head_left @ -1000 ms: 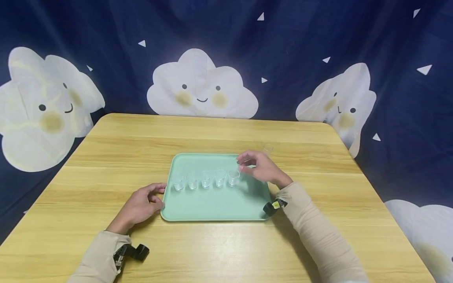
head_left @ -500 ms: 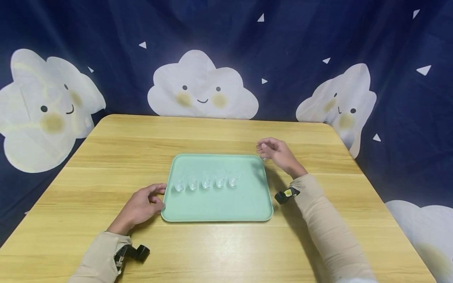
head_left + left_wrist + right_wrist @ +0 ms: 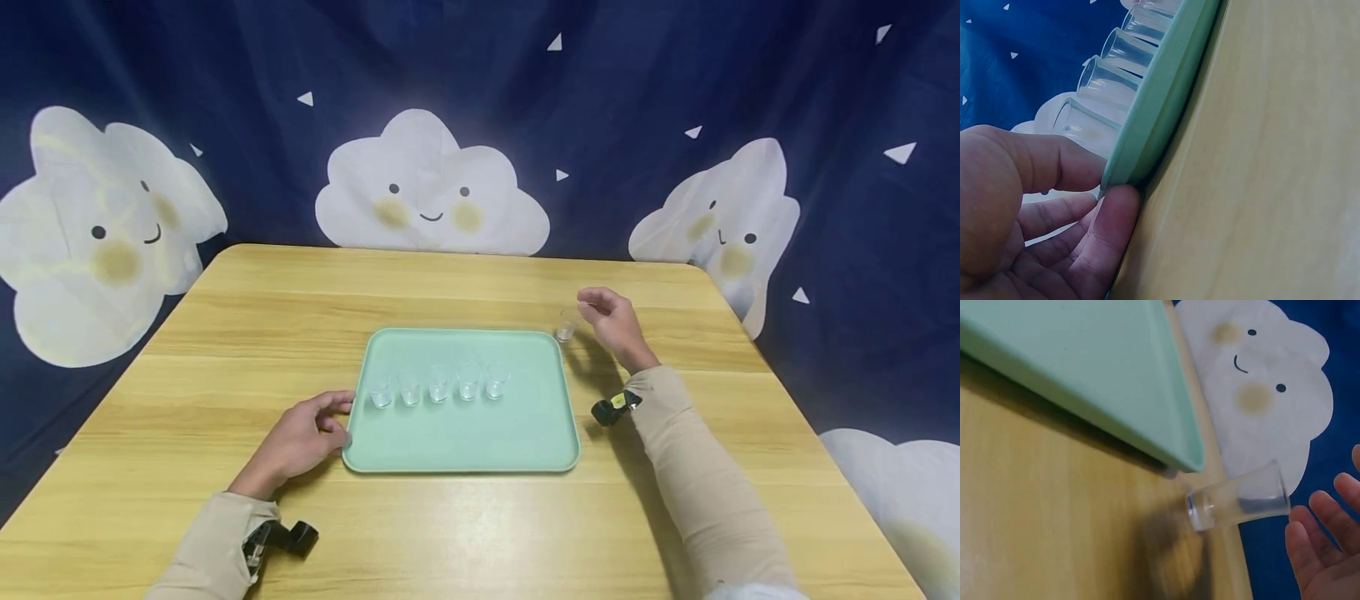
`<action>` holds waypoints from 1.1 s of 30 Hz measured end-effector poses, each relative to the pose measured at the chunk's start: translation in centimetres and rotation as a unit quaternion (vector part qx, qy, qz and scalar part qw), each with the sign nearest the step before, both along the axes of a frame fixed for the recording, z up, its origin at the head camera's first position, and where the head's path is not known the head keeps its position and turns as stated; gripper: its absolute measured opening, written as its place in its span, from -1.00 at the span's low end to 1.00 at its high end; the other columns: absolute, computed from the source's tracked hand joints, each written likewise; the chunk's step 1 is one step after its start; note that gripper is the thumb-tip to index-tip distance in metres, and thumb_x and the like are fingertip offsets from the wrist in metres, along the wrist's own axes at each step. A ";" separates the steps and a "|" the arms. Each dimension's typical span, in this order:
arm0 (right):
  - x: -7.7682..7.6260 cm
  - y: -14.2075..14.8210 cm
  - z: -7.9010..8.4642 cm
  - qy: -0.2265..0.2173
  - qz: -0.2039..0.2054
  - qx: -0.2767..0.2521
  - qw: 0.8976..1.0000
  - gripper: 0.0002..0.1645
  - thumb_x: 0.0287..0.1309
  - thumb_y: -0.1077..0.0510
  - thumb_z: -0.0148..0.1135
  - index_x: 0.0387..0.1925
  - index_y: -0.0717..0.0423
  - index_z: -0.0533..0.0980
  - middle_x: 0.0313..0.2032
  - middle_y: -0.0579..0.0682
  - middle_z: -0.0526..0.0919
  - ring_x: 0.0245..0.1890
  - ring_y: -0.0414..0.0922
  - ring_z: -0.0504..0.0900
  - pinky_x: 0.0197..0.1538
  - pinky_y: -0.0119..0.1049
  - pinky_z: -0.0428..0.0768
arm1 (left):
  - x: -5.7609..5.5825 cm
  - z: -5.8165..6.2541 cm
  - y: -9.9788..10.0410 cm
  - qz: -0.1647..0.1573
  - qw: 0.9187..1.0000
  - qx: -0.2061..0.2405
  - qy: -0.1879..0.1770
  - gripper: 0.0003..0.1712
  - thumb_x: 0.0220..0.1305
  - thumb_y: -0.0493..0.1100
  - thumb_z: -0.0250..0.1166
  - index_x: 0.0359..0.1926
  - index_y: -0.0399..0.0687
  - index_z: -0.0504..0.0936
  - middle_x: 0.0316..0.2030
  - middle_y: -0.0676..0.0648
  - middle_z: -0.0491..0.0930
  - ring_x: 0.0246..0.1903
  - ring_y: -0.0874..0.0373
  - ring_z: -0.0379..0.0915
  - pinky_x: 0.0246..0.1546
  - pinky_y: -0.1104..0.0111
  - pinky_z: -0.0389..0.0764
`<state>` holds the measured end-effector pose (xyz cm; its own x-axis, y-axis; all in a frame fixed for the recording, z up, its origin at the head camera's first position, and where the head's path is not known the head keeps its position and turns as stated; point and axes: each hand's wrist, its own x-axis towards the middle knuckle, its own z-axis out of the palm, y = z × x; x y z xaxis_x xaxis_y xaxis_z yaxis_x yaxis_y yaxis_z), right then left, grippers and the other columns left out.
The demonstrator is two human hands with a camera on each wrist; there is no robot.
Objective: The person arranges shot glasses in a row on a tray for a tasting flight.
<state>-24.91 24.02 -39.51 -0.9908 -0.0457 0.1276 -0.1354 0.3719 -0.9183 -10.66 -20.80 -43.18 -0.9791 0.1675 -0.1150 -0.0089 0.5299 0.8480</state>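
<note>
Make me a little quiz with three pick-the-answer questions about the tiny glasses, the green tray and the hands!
1. Where does the lone small glass stand?
A. on the wooden table, just past the green tray's far right corner
B. in the row on the tray
C. in the left hand

2. How many small glasses stand in the row on the green tray?
A. three
B. five
C. eight

3. What is the right hand doing?
A. gripping the lone glass
B. pressing flat on the tray
C. hanging open beside the lone glass, not touching it

Answers: 1 A, the head view shows it on bare wood off the tray. 2 B, five stand side by side. 3 C, the right wrist view shows a gap between the fingers and the glass. The left hand holds the tray's rim.
</note>
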 end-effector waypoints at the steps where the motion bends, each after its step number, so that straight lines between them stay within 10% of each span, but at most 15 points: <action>1: -0.2 0.1 0.0 0.000 -0.006 0.007 1.000 -0.60 0.32 0.27 0.10 0.13 0.43 0.43 0.12 0.32 0.49 0.14 0.11 0.46 0.20 -0.15 0.44 | -0.1 0.1 0.0 -0.001 1.000 -0.003 0.001 -0.35 0.08 -0.39 0.24 0.26 -0.33 0.40 0.00 -0.21 0.51 -0.33 0.09 0.45 -0.40 0.37 0.62; 33: -1.2 0.9 -3.5 -0.060 0.056 0.055 0.995 -0.42 0.27 0.18 0.23 0.27 0.31 0.34 0.18 0.23 0.50 0.20 0.13 0.45 0.21 -0.04 0.45 | -0.2 0.4 0.3 0.003 1.000 0.001 0.000 -0.35 0.08 -0.40 0.25 0.26 -0.34 0.39 0.02 -0.23 0.52 -0.30 0.08 0.47 -0.40 0.36 0.63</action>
<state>-26.12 24.88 -43.00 -0.9863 -0.1648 -0.0038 -0.0736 0.4606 -0.8845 -10.87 -20.54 -42.81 -0.9801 0.1624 -0.1142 -0.0114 0.5285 0.8489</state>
